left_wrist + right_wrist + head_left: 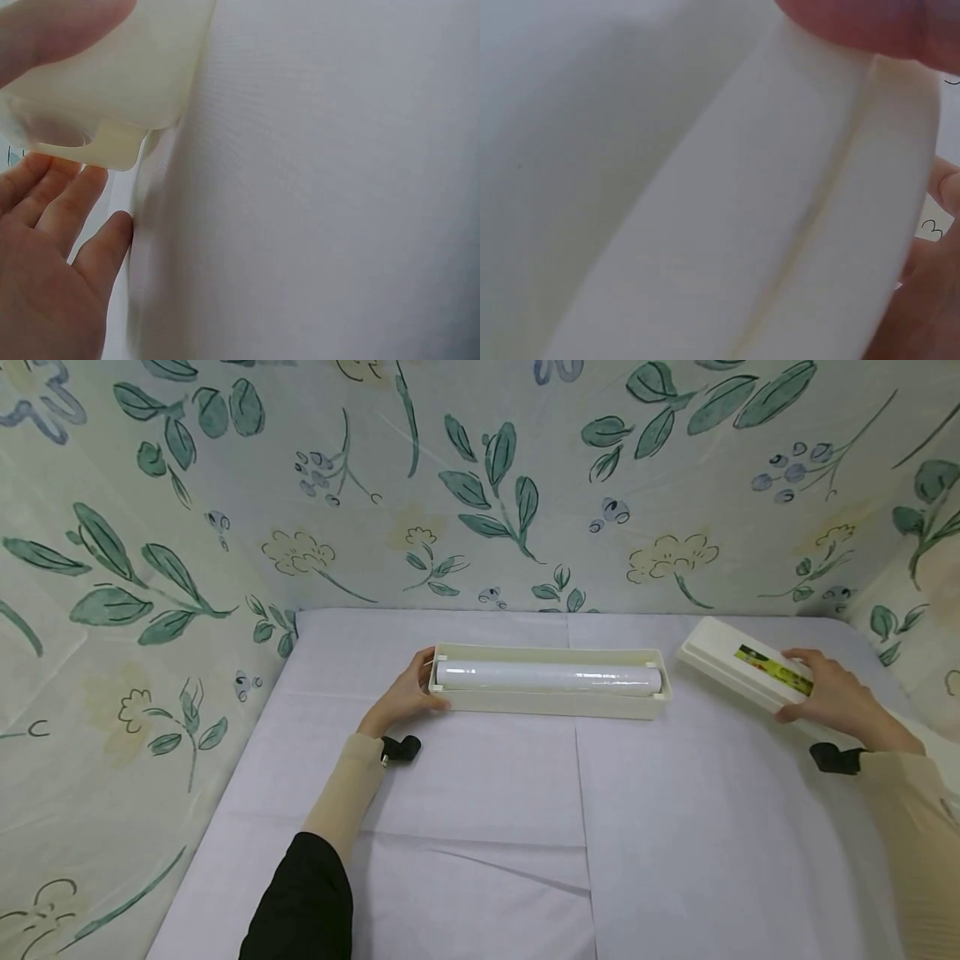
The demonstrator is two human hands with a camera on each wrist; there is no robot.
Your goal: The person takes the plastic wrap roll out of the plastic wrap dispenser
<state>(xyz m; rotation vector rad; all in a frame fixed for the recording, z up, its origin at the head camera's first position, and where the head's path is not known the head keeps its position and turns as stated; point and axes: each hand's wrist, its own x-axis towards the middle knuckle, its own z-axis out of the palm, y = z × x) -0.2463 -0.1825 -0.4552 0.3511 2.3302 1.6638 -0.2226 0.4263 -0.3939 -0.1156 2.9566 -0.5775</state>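
A long cream plastic dispenser box (551,703) lies on the table with its top uncovered. Inside it rests a shiny white roll of cling film (547,677). My left hand (405,693) grips the box's left end, thumb at the near side and fingers around the far side. In the left wrist view the thumb and fingers touch the box end (142,67). To the right, my right hand (843,697) holds the long white lid (723,660) across its width; a green-yellow label (772,668) shows on top. The lid (705,225) fills much of the right wrist view.
A white cloth (465,877) with creases and a seam covers the table. Behind and to the left hangs a leaf-and-flower patterned sheet (420,568). Each wrist wears a small black camera mount (401,748).
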